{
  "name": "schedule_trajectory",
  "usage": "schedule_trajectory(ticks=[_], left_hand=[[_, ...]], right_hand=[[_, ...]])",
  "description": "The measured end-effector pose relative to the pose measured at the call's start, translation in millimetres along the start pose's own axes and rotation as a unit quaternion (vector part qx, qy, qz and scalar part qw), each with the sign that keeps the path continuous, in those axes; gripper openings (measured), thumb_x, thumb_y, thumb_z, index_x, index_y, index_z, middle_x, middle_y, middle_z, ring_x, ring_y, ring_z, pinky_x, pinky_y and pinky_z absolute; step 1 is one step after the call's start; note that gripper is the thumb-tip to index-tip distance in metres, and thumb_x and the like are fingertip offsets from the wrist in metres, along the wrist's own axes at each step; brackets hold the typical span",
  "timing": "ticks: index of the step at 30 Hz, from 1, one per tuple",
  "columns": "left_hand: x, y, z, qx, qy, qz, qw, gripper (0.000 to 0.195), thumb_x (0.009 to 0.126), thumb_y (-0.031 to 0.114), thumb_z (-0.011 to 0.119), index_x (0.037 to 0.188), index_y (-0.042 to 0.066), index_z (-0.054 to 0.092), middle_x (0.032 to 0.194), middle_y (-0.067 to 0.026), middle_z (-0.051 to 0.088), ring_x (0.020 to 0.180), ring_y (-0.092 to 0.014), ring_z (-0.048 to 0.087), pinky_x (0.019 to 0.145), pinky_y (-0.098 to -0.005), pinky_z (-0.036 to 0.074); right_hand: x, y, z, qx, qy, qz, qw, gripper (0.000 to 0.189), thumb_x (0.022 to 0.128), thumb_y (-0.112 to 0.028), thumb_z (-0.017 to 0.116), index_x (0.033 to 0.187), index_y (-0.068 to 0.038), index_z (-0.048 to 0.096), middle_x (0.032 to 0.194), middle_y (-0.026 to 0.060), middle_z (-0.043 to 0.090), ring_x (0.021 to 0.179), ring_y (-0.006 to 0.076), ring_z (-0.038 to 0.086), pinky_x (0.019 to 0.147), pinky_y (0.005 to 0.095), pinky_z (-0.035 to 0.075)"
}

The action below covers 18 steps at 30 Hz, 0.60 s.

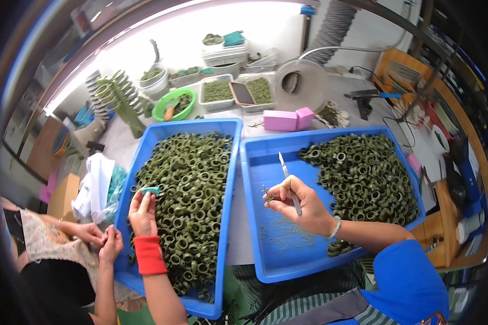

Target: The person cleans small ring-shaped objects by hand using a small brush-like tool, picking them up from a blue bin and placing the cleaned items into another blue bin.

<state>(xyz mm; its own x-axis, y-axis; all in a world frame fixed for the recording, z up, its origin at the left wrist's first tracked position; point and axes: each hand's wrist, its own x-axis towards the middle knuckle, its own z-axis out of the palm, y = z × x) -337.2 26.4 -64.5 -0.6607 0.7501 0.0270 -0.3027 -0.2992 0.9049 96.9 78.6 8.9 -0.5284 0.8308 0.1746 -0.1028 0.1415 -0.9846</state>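
My left hand (143, 213), with a red wristband, pinches a small teal piece (150, 190) between thumb and fingertips. It is above the left blue tray (232, 162), which holds a deep heap of dark green ring-shaped parts (191, 195). My right hand (303, 203) is over the right blue tray (276, 260). A scalpel (284, 164) lies through its fingers, blade pointing away from me. Between that thumb and index finger is a small branched green piece (267, 195). More green rings (366, 178) fill the right tray's far and right side; green shavings (286, 235) are scattered below my hand.
A co-worker's hands (101, 239) are close by my left arm. Behind the trays stand pink blocks (280, 120), a phone (242, 93) on plastic tubs, a green basin (158, 107) and a duct hood (305, 87). Plastic bags (97, 183) lie left of the left tray.
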Motion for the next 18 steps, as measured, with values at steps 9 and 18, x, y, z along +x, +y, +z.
schedule_trajectory(ticks=[9, 18], left_hand=[[1, 3, -10, 0.013, -0.02, -0.007, 1.0, 0.026, 0.097, -0.002, 0.064, 0.123, 0.0, 0.062, 0.118, -0.0089, 0.067, 0.104, -0.017, 0.067, 0.095, -0.0274, 0.058], [-2, 5, -6, 0.035, -0.002, -0.013, 0.999, 0.028, 0.096, -0.001, 0.066, 0.124, 0.0, 0.061, 0.115, -0.0067, 0.067, 0.101, -0.014, 0.067, 0.093, -0.025, 0.058]], right_hand=[[-11, 1, -22, 0.01, 0.04, -0.001, 0.999, 0.027, 0.095, 0.008, 0.062, 0.101, -0.005, 0.04, 0.119, 0.0134, 0.06, 0.106, 0.0186, 0.068, 0.092, 0.0331, 0.058], [-11, -7, -28, -0.012, 0.057, 0.006, 0.998, 0.03, 0.094, 0.01, 0.062, 0.104, -0.006, 0.039, 0.119, 0.0123, 0.054, 0.105, 0.0192, 0.067, 0.09, 0.033, 0.059]])
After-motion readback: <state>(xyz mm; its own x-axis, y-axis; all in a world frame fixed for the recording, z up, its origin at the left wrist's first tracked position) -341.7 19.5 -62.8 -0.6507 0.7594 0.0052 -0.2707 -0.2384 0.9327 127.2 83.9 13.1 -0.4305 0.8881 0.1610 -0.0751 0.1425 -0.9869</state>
